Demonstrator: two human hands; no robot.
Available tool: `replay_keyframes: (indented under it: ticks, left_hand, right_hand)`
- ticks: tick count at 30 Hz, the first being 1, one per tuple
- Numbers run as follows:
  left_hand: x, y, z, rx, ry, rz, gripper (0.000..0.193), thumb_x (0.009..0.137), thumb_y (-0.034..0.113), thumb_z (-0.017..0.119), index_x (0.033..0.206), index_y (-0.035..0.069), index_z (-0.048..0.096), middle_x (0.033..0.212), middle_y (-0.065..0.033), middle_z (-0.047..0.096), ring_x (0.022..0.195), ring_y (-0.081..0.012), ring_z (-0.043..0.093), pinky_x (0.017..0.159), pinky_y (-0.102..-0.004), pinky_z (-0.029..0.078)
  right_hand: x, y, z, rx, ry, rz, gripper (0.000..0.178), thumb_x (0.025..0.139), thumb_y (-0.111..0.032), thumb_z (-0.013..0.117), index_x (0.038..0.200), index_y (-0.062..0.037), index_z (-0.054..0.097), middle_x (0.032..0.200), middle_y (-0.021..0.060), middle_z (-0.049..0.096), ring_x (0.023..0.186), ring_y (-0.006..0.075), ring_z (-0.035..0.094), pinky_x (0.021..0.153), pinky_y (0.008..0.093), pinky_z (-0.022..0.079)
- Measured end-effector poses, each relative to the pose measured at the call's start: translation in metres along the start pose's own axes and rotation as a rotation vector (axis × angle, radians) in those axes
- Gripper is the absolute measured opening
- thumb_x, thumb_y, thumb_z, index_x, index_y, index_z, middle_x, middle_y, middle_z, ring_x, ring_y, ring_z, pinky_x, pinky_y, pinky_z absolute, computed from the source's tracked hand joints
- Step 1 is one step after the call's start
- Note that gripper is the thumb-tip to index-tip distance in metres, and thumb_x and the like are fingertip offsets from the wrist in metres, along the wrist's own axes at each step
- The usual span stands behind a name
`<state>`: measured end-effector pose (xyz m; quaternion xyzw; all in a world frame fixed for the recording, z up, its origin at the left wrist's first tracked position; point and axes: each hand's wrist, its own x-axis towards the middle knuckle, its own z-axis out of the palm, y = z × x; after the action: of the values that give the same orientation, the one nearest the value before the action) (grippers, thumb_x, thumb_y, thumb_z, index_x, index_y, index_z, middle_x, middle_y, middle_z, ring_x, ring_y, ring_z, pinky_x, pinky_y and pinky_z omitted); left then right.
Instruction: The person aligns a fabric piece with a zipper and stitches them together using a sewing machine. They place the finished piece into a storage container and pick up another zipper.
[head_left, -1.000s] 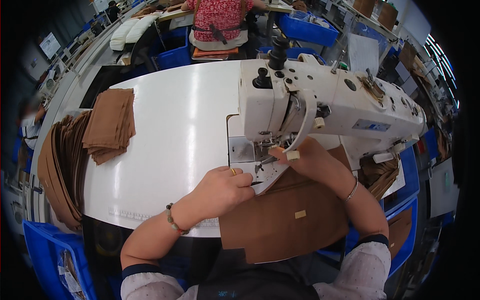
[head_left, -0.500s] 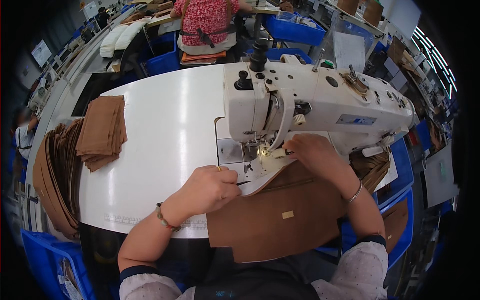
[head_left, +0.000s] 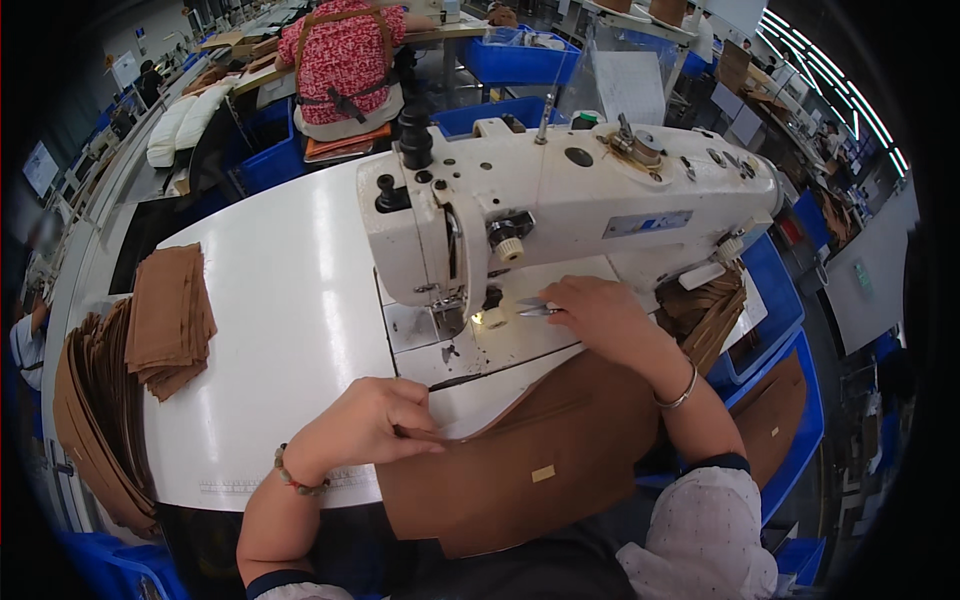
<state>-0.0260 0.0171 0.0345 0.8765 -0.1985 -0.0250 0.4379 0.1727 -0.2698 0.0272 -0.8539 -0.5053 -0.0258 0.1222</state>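
Note:
A large brown panel of leather-like material, with a small pale tag on it, hangs over the near edge of the white sewing table. My left hand pinches its upper left edge between thumb and fingers. My right hand is closed around small thread snips, whose pointed metal blades stick out to the left; the grip is hidden in the fingers. Just beyond both hands stands the white sewing machine, its lit needle area left of the snips. The panel lies apart from the needle, on the near side.
Stacked brown pieces lie on the table's left, beside a draped pile of long brown panels. More brown pieces sit behind my right forearm, near a blue bin. Across the table a person in a red patterned top sits.
The view has shifted. The panel has come nearer me, away from the needle. My left hand has moved down with its edge, and the snips in my right hand now show clearly.

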Motion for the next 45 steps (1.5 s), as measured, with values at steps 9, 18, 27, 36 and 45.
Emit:
replay_keyframes:
  ticks: [9,18,27,36,45]
  left_hand:
    - [0.003,0.0,0.001,-0.2,-0.032,-0.092,0.017,0.073,0.008,0.092,0.075,0.003,0.076,0.063,-0.0004,0.053,0.059,-0.0115,0.047,0.052,-0.0282,0.035]
    - [0.004,-0.005,0.01,-0.508,0.07,-0.144,0.1,0.066,0.035,0.099,0.148,0.001,0.052,0.117,-0.0075,0.066,0.11,-0.024,0.07,0.102,-0.0383,0.053]
    - [0.004,-0.015,0.01,-0.394,0.083,-0.216,0.06,0.086,0.033,0.086,0.13,-0.003,0.066,0.106,-0.0088,0.071,0.103,-0.0207,0.071,0.095,-0.0365,0.056]
    - [0.004,-0.021,0.011,-0.412,0.111,-0.258,0.049,0.088,0.023,0.084,0.126,-0.002,0.068,0.103,-0.0082,0.074,0.099,-0.0181,0.071,0.091,-0.0332,0.056]
    - [0.008,-0.007,0.009,-0.273,0.127,-0.25,0.039,0.084,0.007,0.083,0.122,0.002,0.073,0.102,-0.0093,0.075,0.095,-0.0166,0.071,0.087,-0.031,0.058]
  right_hand:
    - [-0.074,-0.028,-0.011,0.352,0.152,0.018,0.04,0.092,-0.03,0.074,0.123,-0.006,0.067,0.103,0.0108,0.072,0.093,0.0336,0.069,0.081,0.0437,0.056]
    - [-0.171,-0.054,-0.054,0.549,0.159,0.092,0.018,0.091,-0.022,0.076,0.101,-0.0073,0.072,0.087,0.0086,0.071,0.077,0.0282,0.07,0.067,0.0367,0.055]
    - [-0.471,0.09,-0.142,0.691,1.181,0.941,0.038,0.096,-0.013,0.072,0.13,0.002,0.064,0.116,0.0084,0.075,0.102,0.0154,0.071,0.092,0.0295,0.055]
    - [-0.415,0.174,-0.05,-0.425,0.717,1.073,0.023,0.09,-0.011,0.073,0.112,-0.0074,0.07,0.111,0.0132,0.07,0.101,0.0317,0.069,0.084,0.0392,0.056]
    - [-0.219,0.184,-0.056,-0.687,0.267,0.413,0.026,0.084,-0.008,0.062,0.109,-0.007,0.072,0.111,0.0071,0.072,0.093,0.0277,0.07,0.077,0.0394,0.058]
